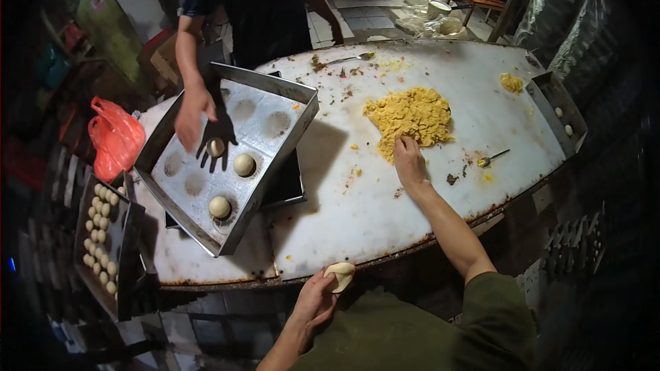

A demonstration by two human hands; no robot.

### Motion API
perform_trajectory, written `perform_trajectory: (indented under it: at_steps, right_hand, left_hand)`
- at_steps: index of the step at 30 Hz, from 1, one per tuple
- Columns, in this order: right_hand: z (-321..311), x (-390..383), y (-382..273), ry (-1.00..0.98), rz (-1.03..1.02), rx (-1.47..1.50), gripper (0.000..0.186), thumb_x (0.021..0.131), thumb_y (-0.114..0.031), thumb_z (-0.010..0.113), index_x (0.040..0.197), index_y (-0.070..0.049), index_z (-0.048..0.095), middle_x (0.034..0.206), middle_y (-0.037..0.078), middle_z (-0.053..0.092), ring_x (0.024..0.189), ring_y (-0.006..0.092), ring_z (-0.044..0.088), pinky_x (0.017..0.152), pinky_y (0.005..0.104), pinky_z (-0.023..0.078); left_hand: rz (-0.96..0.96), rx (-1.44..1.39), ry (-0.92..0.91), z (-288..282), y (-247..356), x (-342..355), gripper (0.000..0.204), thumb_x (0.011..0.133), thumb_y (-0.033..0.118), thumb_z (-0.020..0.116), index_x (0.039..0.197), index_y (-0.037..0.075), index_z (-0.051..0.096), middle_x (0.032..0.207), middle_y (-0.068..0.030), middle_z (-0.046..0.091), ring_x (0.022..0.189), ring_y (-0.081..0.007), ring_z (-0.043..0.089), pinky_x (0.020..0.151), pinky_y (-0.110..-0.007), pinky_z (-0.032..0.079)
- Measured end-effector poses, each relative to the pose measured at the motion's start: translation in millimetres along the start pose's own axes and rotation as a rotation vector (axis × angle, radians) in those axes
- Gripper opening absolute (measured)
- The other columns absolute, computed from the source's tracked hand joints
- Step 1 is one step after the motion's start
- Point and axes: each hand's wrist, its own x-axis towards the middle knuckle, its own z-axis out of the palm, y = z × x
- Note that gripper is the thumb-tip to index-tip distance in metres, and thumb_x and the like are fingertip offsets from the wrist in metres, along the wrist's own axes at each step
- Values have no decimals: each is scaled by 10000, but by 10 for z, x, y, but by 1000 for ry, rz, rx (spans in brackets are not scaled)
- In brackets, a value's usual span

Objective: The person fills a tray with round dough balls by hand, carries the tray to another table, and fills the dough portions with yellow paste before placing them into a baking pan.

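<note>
My left hand (317, 300) grips a flattened round of pale dough (339, 277) near the table's front edge. With its fingers curled together, my right hand (410, 159) digs into the near edge of a heap of yellow crumbly filling (411, 113); the fingertips are partly buried. To the left stands a large metal tray (265, 106) with round dough balls in it, such as the one at its middle (244, 164) and the one at its near side (220, 207). A co-worker's hand (196, 118) hovers over this tray, above a smaller-looking dough ball (215, 147).
A metal tray of several small dough balls (98, 261) sits at the left, below a red plastic bag (115, 136). Spoons lie on the white table (323, 213), one far (364, 56), one right (485, 162). Another metal tray (550, 96) stands at the right edge, near a small yellow lump (511, 83).
</note>
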Motion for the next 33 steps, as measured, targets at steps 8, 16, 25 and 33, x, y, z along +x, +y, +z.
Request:
perform_trajectory:
  at_steps: [8, 16, 25, 33]
  right_hand:
    - [-613, 267, -160, -1008, 257, 158, 194, 770, -66, 606, 940, 17, 651, 857, 122, 648, 818, 231, 594, 692, 303, 484]
    - [-1743, -757, -2051, -206, -199, 920, 344, 798, -216, 656, 1065, -2, 621, 1078, 98, 610, 984, 230, 519, 866, 332, 406]
    - [-1949, -1257, -3274, -372, -176, 930, 180, 802, -51, 641, 972, 2, 611, 975, 155, 617, 734, 222, 632, 625, 283, 503]
    - [-1839, -1330, -3333, -607, -288, 734, 282, 751, -46, 656, 1027, -22, 603, 926, 116, 526, 859, 259, 529, 757, 350, 450]
  left_hand:
    - [131, 4, -164, 53, 361, -35, 653, 764, -71, 459, 1386, -40, 265, 1324, -113, 432, 1165, -199, 465, 946, -287, 391]
    - [383, 137, -358, -214, 724, -242, 592, 915, 155, 530, 1407, 12, 235, 1348, -108, 404, 1236, -217, 417, 1047, -356, 335]
    - [412, -179, -100, -1060, 932, -930, 439, 831, 36, 558, 1223, 89, 365, 997, -121, 568, 870, -226, 594, 729, -339, 530]
    - [191, -213, 6, -929, 853, -894, 410, 738, -71, 408, 1130, 38, 353, 1049, -189, 511, 916, -289, 550, 811, -424, 505]
